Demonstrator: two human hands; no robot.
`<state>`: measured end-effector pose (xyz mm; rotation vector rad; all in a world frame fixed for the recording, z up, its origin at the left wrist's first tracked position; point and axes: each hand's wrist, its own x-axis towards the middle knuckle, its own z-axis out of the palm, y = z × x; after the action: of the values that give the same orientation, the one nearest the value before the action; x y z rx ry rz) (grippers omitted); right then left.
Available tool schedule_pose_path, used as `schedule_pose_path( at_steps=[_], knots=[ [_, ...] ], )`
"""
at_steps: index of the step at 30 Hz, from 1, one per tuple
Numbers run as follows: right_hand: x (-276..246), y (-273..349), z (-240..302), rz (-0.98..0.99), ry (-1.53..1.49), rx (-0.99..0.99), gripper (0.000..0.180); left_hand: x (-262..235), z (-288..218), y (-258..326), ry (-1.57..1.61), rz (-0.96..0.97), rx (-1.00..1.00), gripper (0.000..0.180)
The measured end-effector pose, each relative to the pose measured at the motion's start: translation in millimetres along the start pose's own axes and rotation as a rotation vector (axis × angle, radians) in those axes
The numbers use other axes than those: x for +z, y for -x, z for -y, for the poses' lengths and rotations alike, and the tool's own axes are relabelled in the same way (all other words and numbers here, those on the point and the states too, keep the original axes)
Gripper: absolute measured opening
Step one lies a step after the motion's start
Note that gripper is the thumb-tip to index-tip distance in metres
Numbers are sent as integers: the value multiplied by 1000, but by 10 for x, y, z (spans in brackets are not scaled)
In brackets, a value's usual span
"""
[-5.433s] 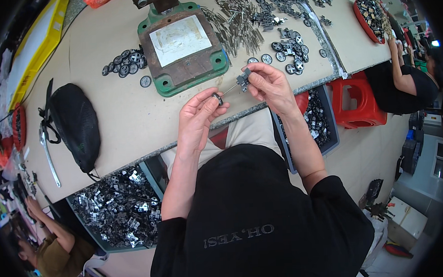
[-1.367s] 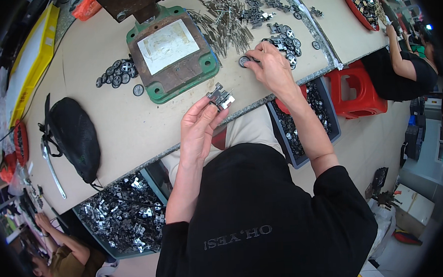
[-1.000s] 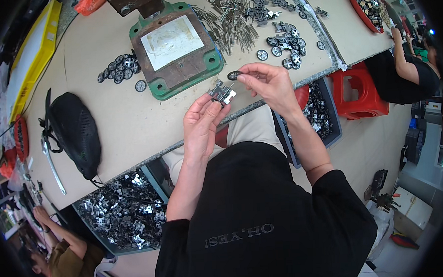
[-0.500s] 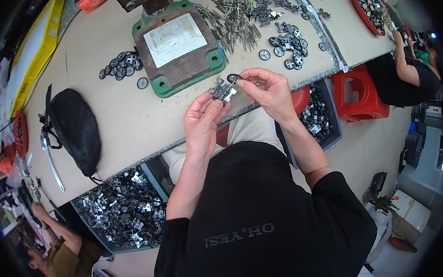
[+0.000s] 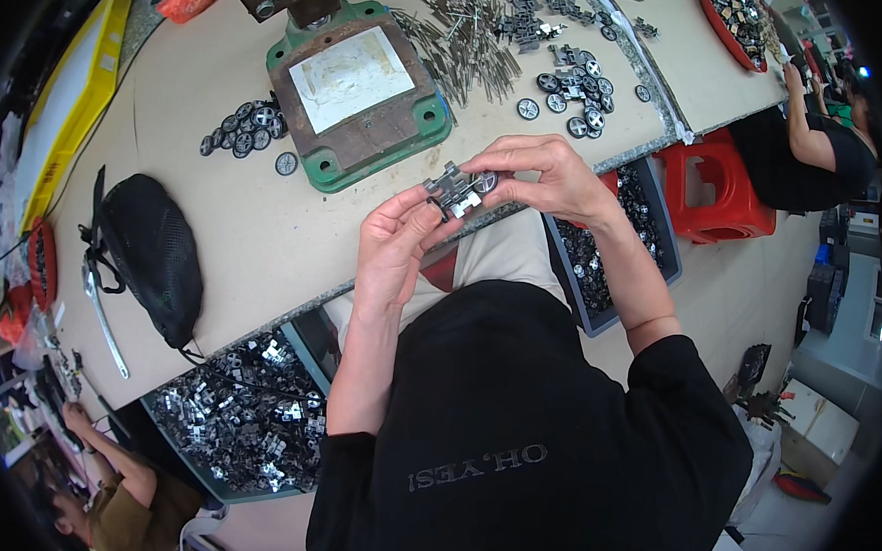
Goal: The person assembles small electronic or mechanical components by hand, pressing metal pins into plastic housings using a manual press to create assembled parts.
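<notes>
Just in front of the bench edge, my left hand pinches a small grey-and-silver toy car chassis. A black toy wheel with silver spokes sits at the chassis's right side, and my right hand is closed on that wheel with thumb and fingers. A thin metal axle shows between chassis and wheel. Another dark wheel is partly hidden by my left fingers. Beyond my hands stands a green-and-brown press base with a white sheet on it.
Loose wheels lie left of the press, more wheels to its right. Metal axles and chassis are piled behind. Bins of parts flank my legs. A black pouch and red stool are nearby; two people work aside.
My right hand has come lower and turned, bringing the wheel down against the chassis's right side. The chassis has tilted slightly in my left hand.
</notes>
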<state>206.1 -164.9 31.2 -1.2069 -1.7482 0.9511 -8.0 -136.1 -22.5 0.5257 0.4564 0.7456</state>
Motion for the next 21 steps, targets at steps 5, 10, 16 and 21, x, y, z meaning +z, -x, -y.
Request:
schedule_pose_path(
  at_steps=[5, 10, 16, 21],
  knots=[
    [55, 20, 52, -3, 118, 1, 40, 22, -29, 10, -266, -54, 98, 25],
    [61, -21, 81, -28, 98, 50, 41, 61, 4, 0, -193, -65, 82, 25],
    [113, -7, 74, -191, 125, 128, 38, 125, -11, 3, -57, -108, 97, 26],
    [213, -4, 158, -217, 178, 101, 35, 117, 21, -8, -102, -148, 138, 27]
  ],
)
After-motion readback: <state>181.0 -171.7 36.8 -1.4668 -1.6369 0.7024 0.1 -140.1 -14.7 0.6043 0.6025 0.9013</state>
